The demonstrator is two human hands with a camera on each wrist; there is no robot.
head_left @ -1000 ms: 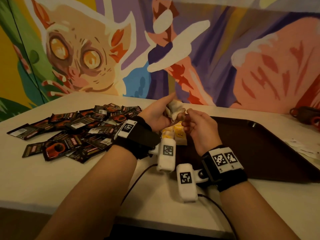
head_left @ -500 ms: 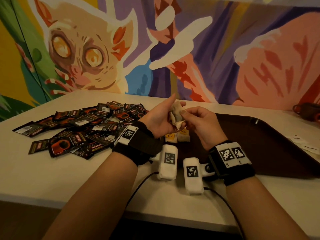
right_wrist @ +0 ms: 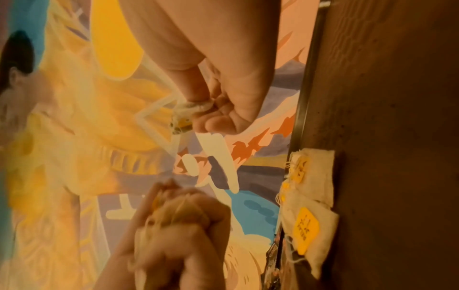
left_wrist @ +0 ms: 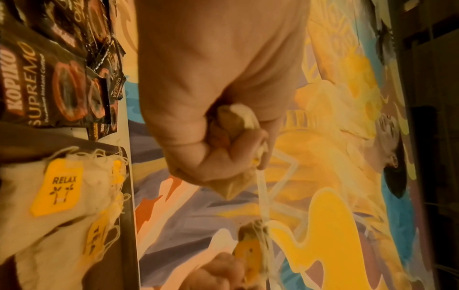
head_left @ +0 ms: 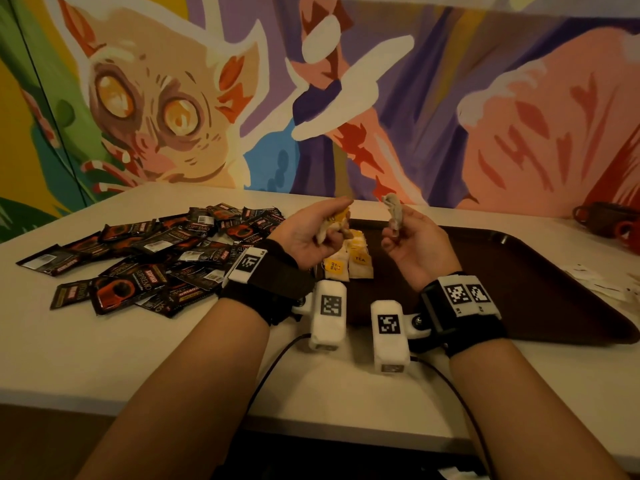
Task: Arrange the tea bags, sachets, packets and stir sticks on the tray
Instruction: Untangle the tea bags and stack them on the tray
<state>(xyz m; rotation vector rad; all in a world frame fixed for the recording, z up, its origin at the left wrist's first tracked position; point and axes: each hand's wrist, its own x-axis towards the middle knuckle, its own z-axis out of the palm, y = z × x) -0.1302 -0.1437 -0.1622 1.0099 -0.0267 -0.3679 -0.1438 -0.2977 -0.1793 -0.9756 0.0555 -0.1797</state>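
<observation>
Two bare hands are hovering above the near-left corner of a dark brown tray [head_left: 519, 271] on a white table [head_left: 138, 358]. They're apart, w/ a gap between them. The left hand [head_left: 308, 233] is curling its fingers round a crumpled tea bag [head_left: 334, 225] w/ a yellow tag. The right hand [head_left: 415, 244] is pinching another crumpled tea bag [head_left: 393, 211], its end sticking up. More flat tea bags [head_left: 349, 261] w/ yellow tags are lying on the tray's left end, just below the hands. A pile of dark coffee sachets [head_left: 156, 258] is lying on the table, left of the tray. Colourful mural [head_left: 156, 109] is filling the bkgd.
</observation>
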